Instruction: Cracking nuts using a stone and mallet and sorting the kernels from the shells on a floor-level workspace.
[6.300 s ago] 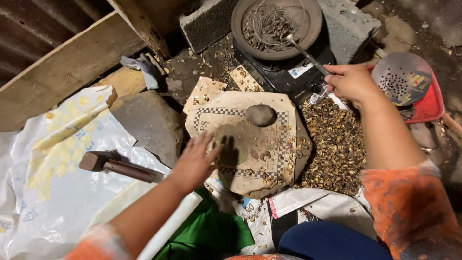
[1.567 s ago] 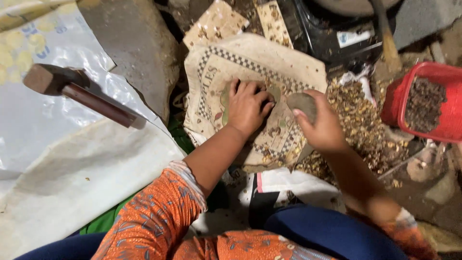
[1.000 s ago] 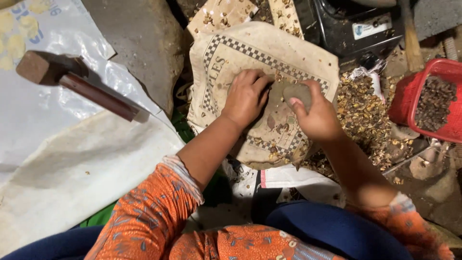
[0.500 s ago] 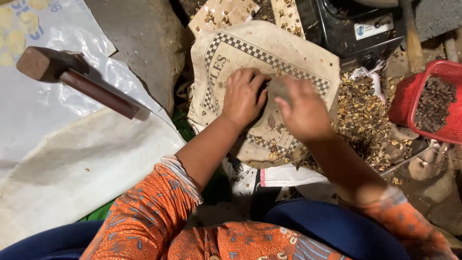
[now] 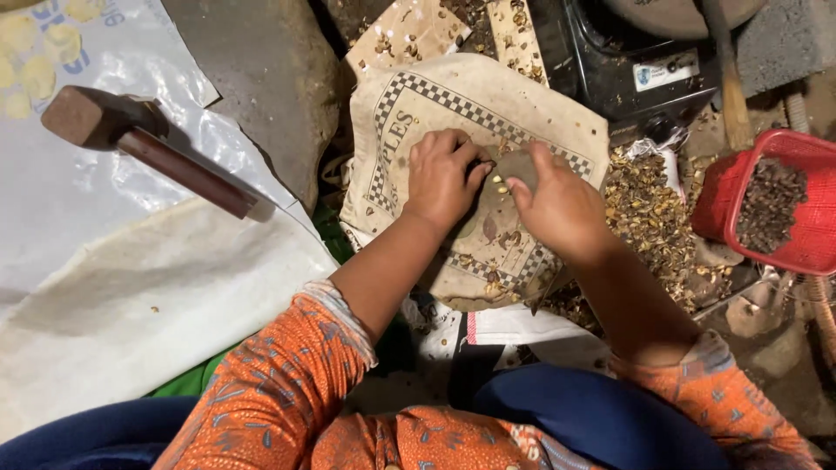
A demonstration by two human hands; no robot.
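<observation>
My left hand (image 5: 440, 177) rests fingers-down on a worn cloth with a checkered border (image 5: 416, 116), its fingertips by a few small pale kernels (image 5: 498, 182). My right hand (image 5: 557, 204) is closed around a grey stone (image 5: 514, 165), held just above the cloth beside the left fingers. Bits of brown shell (image 5: 509, 237) lie on the cloth under both hands. Both forearms wear orange patterned sleeves.
A wooden mallet (image 5: 144, 144) lies on white plastic sheeting at the left. A heap of broken shells (image 5: 649, 218) lies to the right of the cloth. A red basket (image 5: 775, 200) of dark nuts stands at the right edge. A black stove (image 5: 640, 61) sits behind.
The view has closed in on the cloth. My right hand, which reached to the pan with a utensil, now holds the stone and has brought it against the left fingers.
</observation>
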